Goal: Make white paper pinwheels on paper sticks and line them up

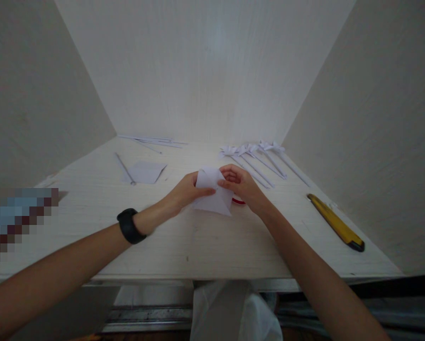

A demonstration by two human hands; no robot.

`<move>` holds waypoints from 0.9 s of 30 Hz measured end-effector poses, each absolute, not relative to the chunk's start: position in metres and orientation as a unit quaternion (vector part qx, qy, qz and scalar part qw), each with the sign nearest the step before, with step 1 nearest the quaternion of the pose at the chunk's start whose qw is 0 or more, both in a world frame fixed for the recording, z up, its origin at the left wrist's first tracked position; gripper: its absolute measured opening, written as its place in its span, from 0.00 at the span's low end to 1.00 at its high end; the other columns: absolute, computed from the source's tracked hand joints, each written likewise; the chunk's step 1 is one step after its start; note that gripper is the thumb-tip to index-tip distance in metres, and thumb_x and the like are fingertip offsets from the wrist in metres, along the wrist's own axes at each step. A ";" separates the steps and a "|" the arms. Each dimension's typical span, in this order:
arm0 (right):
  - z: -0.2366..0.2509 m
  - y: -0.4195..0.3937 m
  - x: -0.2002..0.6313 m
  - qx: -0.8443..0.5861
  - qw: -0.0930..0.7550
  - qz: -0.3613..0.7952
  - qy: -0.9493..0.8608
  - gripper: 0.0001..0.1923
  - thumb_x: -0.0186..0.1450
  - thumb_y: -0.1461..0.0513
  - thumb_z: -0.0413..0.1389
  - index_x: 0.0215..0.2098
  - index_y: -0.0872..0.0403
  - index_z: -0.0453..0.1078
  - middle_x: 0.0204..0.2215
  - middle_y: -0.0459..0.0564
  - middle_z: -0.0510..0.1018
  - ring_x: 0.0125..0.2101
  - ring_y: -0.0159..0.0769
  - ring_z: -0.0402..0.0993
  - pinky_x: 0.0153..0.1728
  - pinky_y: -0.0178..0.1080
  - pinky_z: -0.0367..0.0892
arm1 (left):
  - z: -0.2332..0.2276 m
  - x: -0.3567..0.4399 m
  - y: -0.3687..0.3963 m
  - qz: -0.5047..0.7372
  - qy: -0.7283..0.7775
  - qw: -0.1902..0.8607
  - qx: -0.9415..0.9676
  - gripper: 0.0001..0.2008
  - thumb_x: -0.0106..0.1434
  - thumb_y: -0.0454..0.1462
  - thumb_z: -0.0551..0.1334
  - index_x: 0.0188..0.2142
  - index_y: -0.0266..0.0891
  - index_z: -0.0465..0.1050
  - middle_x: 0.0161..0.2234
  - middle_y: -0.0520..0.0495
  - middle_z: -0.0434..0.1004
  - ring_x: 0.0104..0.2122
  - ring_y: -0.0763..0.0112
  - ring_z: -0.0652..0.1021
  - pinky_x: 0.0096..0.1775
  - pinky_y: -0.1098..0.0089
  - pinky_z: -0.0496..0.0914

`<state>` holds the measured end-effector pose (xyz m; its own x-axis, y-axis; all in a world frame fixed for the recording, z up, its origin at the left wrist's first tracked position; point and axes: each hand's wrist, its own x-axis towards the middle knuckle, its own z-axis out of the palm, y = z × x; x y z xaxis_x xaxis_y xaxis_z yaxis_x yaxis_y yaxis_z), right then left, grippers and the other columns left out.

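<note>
Between my hands, above the middle of the white tabletop, is a sheet of white paper point(212, 203) with its far edge curled over. My left hand point(193, 189) grips its left side, thumb on top. My right hand point(240, 182) pinches the right side, with the other fingers curled behind. Part of a red ring-shaped object point(238, 201) shows beneath my right hand; the rest is hidden. Several white paper sticks with folded paper tops point(251, 151) lie beyond my right hand. A small stack of white paper point(146, 172) lies left of my left hand, a rolled paper stick point(125, 168) across its edge.
Several thin paper sticks point(152, 140) lie along the back wall at left. A yellow utility knife point(335, 221) lies near the right wall. A blurred-out object point(17, 220) sits at the left edge. White walls point(216, 71) enclose the back and sides.
</note>
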<state>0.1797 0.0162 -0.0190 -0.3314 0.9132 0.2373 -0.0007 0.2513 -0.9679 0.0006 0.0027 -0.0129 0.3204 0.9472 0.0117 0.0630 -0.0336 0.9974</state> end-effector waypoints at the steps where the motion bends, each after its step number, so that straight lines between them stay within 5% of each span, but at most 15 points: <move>1: -0.019 0.016 0.180 -0.352 0.459 0.502 -0.642 0.16 0.51 0.58 0.65 0.35 0.51 0.67 0.32 0.45 0.74 0.33 0.31 0.71 0.35 0.35 0.65 | -0.013 0.001 0.003 0.398 0.428 0.547 0.600 0.18 0.46 0.34 0.69 0.39 0.34 0.74 0.34 0.46 0.80 0.31 0.67 0.78 0.35 0.68 0.69; 27: -0.017 0.014 0.177 -0.359 0.487 0.441 -0.662 0.15 0.51 0.59 0.64 0.34 0.51 0.67 0.29 0.44 0.71 0.31 0.32 0.69 0.32 0.35 0.64 | -0.010 0.002 0.001 0.411 0.419 0.556 0.588 0.18 0.48 0.33 0.69 0.40 0.35 0.73 0.33 0.48 0.81 0.29 0.70 0.77 0.33 0.70 0.70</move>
